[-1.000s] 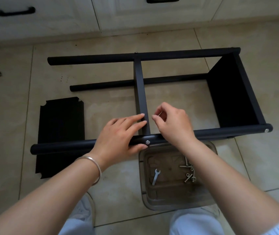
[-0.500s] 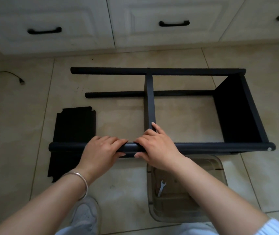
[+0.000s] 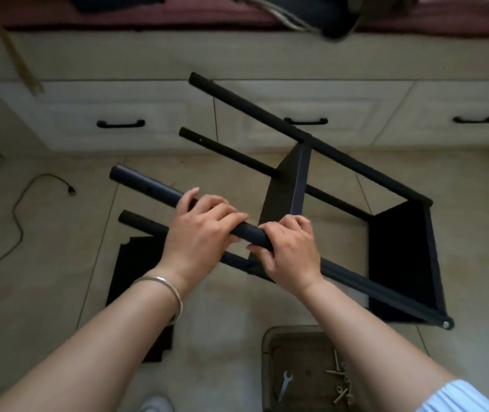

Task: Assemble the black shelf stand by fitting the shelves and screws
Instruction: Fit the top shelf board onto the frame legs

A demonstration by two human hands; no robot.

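Black shelf stand (image 3: 341,185) tipped up off the tile, both my hands on its near pole (image 3: 252,233).

Frame w/ 2 shelves fitted, end one (image 3: 401,257) & middle one (image 3: 289,185), slants up to the left, prob. so I can turn it and reach the open end. Loose third shelf (image 3: 136,269) lies flat under the frame, left of my wrists, not fitted yet. Left hand (image 3: 200,233) & right hand (image 3: 288,248) both clenched round the near pole, side by side near the middle shelf for balance. Parts tray (image 3: 267,367) w/ spanner (image 3: 285,385) & screws (image 3: 341,382) sits below the frame's right end, within reach.
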